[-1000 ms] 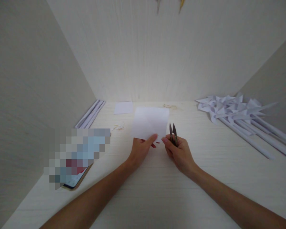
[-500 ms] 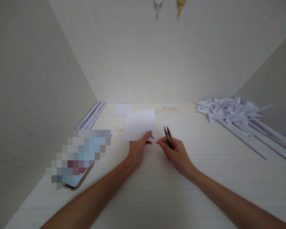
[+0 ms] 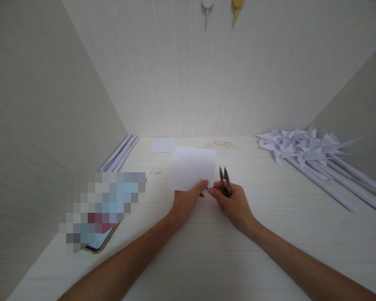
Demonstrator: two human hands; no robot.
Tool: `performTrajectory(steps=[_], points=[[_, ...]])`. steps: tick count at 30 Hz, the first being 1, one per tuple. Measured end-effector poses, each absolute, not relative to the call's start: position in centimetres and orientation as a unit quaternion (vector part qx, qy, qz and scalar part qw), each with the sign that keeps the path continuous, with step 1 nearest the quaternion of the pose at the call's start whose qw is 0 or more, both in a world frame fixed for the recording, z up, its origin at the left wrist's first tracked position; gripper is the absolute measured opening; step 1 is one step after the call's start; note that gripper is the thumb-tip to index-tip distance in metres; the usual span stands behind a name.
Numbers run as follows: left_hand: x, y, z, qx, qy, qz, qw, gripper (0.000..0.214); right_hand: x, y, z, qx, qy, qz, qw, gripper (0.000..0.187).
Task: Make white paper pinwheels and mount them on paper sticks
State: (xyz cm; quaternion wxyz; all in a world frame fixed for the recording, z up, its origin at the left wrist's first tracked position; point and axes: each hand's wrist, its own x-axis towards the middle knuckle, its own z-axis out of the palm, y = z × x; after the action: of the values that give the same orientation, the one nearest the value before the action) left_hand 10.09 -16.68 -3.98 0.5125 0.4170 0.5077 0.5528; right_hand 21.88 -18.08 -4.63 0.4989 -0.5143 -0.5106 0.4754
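My left hand (image 3: pixel 188 200) pinches the near edge of a white square sheet of paper (image 3: pixel 191 168) and holds it just above the pale desk (image 3: pixel 213 251). A thin cut line runs in from one corner of the sheet. My right hand (image 3: pixel 230 201) is closed around small dark thread snips (image 3: pixel 224 180), blades pointing away from me. Its thumb and forefinger touch the sheet's near right corner, right beside my left fingers.
A pile of white paper pinwheels on rolled paper sticks (image 3: pixel 310 154) lies at the right. Rolled paper sticks (image 3: pixel 120 152) lie along the left wall, a small white paper square (image 3: pixel 162 145) at the back, a phone (image 3: pixel 97 242) at the near left.
The paper swung left away from my right hand half a second ago, then came back to the right. My right fingers now touch its near corner again.
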Motion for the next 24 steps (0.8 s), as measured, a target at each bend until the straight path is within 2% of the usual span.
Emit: performTrajectory(steps=[8,24], points=[[10.09,-17.00,-3.53,0.427,0.517,0.540,0.509,0.015,21.89,-18.13,-4.45,-0.509,-0.517,0.472,0.501,0.022],[9.96,-17.19,-3.16,0.481,0.548,0.487,0.481,0.017,21.90,-17.91,-4.87,-0.515,-0.455,0.507,0.520,0.031]])
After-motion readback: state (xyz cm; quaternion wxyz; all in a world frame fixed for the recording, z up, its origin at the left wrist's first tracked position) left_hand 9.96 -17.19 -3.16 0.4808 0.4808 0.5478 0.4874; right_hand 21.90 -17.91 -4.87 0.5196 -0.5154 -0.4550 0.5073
